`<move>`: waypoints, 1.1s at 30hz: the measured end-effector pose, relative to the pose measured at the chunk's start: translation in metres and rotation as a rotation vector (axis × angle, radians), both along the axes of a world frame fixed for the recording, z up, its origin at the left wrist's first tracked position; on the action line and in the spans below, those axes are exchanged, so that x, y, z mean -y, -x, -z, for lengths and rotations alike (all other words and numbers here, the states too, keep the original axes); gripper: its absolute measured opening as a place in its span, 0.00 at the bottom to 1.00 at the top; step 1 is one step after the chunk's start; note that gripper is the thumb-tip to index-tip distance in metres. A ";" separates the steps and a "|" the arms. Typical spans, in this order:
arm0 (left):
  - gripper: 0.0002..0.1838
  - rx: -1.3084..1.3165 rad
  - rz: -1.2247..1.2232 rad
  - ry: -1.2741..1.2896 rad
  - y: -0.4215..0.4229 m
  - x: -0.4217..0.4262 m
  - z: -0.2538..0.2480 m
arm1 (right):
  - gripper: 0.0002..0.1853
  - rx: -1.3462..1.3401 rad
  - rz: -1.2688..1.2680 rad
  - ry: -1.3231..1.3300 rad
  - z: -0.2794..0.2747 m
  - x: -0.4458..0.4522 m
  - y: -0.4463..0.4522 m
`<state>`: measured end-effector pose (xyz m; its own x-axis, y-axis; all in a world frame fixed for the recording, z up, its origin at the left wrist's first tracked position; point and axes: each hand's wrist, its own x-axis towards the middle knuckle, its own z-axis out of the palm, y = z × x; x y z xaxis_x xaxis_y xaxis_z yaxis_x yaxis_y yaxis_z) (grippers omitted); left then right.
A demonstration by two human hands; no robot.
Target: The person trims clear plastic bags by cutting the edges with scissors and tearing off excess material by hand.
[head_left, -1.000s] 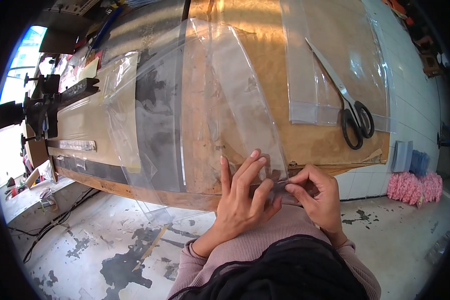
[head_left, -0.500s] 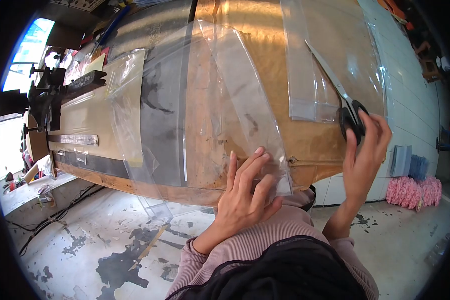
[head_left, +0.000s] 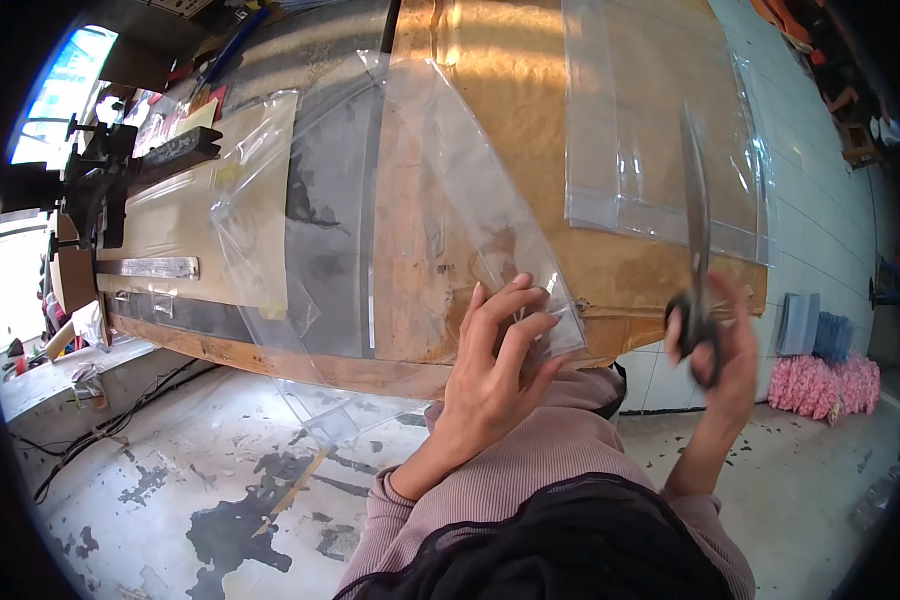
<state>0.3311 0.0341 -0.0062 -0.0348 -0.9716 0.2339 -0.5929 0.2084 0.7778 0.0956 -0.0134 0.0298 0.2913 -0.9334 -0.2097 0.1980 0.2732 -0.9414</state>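
A long clear plastic sleeve (head_left: 490,165) lies across the table at a slant, its near end by the front edge. My left hand (head_left: 495,360) is at that end, fingers bent over the plastic and thumb beside its corner; the plastic appears gripped there. To the right, my right hand (head_left: 735,350) has lifted a pair of scissors (head_left: 703,240) by the black handles. Both are smeared by motion. The blades point away from me and look closed. Beyond the scissors, flat clear plastic sleeves (head_left: 650,130) rest on the table's right side.
Brown covering and a dark strip top the worktable (head_left: 530,60). A black metal clamp-like fixture (head_left: 105,185) stands at left, near a metal ruler-like strip (head_left: 150,268). Pink bundles (head_left: 825,388) sit on the floor at right. Cables (head_left: 120,425) run along the floor at lower left.
My right hand has raised the scissors off the flat sleeves and drawn them toward me. The long sleeve has swung slightly left at its far end; my left hand stays at its near end, fingers more bent.
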 end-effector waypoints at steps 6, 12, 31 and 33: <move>0.27 0.069 -0.019 0.029 0.005 0.002 0.002 | 0.32 0.081 -0.307 -0.435 0.025 -0.058 -0.008; 0.25 0.116 -0.006 0.073 0.006 0.000 0.005 | 0.26 0.019 -0.442 -0.471 0.024 -0.060 -0.017; 0.21 0.232 0.046 0.226 0.005 -0.002 0.008 | 0.31 -0.094 -0.349 -0.367 0.018 -0.062 -0.030; 0.22 0.234 0.068 0.216 0.003 -0.004 0.012 | 0.31 -0.098 -0.354 -0.343 0.017 -0.060 -0.033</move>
